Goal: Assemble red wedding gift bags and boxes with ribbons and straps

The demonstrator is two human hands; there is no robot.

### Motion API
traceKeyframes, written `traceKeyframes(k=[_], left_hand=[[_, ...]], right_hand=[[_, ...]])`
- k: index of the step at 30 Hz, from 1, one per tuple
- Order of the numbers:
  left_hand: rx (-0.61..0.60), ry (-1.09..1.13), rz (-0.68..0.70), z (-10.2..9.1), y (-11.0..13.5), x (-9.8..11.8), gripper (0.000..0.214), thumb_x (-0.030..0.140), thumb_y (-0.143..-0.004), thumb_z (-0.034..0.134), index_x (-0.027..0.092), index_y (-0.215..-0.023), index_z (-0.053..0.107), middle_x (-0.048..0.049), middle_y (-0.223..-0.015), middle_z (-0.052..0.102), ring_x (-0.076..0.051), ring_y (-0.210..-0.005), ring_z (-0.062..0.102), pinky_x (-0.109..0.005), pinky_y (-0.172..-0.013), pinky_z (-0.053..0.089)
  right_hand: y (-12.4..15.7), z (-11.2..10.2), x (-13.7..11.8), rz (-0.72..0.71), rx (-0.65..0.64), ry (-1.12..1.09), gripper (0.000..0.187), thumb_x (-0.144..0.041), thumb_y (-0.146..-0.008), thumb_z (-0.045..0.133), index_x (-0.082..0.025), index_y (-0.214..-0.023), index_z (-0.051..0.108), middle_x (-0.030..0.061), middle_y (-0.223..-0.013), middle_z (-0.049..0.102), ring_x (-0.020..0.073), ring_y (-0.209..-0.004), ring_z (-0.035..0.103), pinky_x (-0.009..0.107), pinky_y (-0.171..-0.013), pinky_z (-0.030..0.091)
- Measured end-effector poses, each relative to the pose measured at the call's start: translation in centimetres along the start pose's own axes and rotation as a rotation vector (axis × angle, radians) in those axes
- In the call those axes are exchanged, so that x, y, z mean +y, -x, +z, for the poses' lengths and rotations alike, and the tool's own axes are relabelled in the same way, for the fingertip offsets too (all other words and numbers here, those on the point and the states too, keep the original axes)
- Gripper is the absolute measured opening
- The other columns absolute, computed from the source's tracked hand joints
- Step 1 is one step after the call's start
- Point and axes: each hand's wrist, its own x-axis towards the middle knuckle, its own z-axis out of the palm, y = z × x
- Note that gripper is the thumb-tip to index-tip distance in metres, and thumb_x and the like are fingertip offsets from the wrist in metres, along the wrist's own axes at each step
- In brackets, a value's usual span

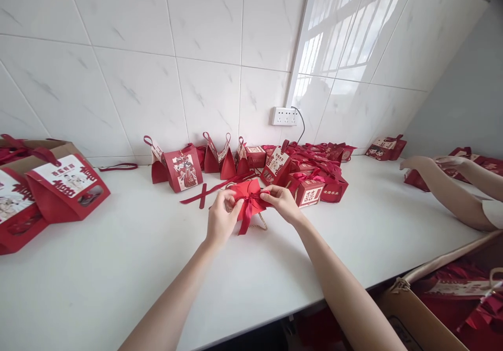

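A small red gift box point(249, 190) stands on the white counter point(118, 267) in the middle of the view. A dark red ribbon point(248, 208) is tied across its front, with tails hanging down. My left hand point(220, 216) pinches the ribbon on its left side. My right hand point(281, 202) pinches it on the right. A thin rope handle point(261, 224) shows under the box.
Several red gift boxes point(314, 175) are heaped behind, along the tiled wall. Loose ribbon point(204, 193) lies by them. Larger red boxes point(58, 188) sit at far left. Another person's arms point(448, 186) reach in at right. A cardboard carton point(432, 309) stands below the counter edge.
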Motion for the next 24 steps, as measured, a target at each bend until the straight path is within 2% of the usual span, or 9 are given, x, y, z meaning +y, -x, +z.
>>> traceKeyframes(k=[3,10,24], left_hand=[[0.022,0.050,-0.067,-0.1,-0.3,-0.5,0.024,0.034,-0.077,0.061,0.021,-0.096,0.052,0.0031,-0.070,0.056,-0.014,-0.071,0.059,-0.027,-0.071,0.049],[0.011,0.024,-0.058,-0.2,-0.8,-1.4,0.020,0.039,-0.079,0.058,0.020,-0.083,0.056,-0.0025,-0.081,0.064,-0.016,-0.075,0.061,-0.030,-0.074,0.049],[0.037,0.156,-0.233,-0.3,-0.9,-1.3,0.027,0.043,-0.071,0.066,0.019,-0.079,0.056,-0.0008,-0.073,0.060,-0.016,-0.070,0.059,-0.029,-0.069,0.048]], right_hand=[[-0.1,-0.3,0.2,0.017,-0.028,-0.002,0.031,-0.040,-0.062,0.078,-0.015,-0.071,0.063,0.0001,-0.070,0.063,0.0115,-0.063,0.057,0.027,-0.062,0.045],[-0.4,-1.0,0.7,0.044,-0.083,0.003,0.034,-0.042,-0.061,0.079,-0.015,-0.071,0.061,-0.0009,-0.064,0.061,0.0089,-0.052,0.050,0.024,-0.049,0.037],[-0.5,-1.4,1.3,0.058,-0.114,-0.012,0.036,-0.040,-0.062,0.079,-0.016,-0.071,0.054,-0.0015,-0.068,0.062,0.0102,-0.060,0.055,0.023,-0.057,0.038]])
